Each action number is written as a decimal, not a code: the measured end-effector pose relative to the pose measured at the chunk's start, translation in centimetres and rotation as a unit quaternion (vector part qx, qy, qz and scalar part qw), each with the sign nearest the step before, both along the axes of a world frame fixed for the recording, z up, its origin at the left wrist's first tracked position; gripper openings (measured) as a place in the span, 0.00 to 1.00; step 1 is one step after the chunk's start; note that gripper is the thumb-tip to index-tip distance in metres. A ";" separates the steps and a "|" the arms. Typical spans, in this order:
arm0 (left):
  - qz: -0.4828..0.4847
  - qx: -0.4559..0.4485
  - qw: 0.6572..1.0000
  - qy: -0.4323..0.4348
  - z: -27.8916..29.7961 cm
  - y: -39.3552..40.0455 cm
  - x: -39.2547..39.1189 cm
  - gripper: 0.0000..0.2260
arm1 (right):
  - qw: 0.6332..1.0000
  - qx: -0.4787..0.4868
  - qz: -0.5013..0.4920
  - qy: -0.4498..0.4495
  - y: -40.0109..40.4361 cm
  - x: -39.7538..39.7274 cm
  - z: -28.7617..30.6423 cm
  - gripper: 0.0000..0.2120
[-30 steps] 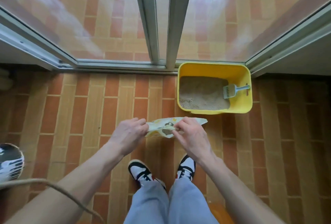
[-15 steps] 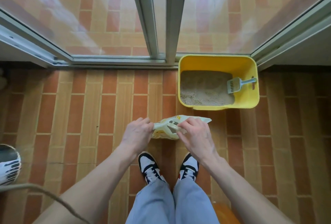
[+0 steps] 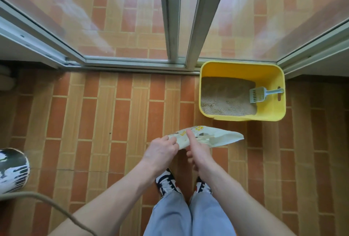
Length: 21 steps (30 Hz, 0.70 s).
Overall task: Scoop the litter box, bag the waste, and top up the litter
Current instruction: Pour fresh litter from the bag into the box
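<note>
We pinch the pale bag (image 3: 205, 137) in front of us above the tiled floor (image 3: 113, 122): left hand (image 3: 162, 152) grips its near end, right hand (image 3: 198, 152) clamps the middle, thumb on top. Beyond sits the yellow litter box (image 3: 272, 111), scoop (image 3: 258, 95) inside.

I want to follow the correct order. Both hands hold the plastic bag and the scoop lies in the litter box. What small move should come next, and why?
Probably pull the bag open with both hands: left hand and right hand pinch it flat, the mouth looks closed, and the scoop rests untouched in the yellow litter box.
</note>
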<state>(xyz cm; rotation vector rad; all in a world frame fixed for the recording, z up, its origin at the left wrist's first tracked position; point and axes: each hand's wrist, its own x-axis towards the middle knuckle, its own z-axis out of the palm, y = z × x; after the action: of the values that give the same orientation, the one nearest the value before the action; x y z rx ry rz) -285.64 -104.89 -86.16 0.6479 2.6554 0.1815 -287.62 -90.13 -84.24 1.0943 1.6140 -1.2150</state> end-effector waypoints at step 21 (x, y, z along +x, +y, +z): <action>0.011 0.078 0.993 -0.088 0.1 -3.3 1.1 0.11 | 0.998 0.054 -0.011 0.041 1.7 2.8 -0.7 0.11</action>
<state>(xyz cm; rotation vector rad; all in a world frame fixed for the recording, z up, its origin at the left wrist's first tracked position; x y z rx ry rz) -284.50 -108.17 -86.06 0.6203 2.4958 0.4357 -284.84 -88.39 -84.92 1.1448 1.7514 -1.2130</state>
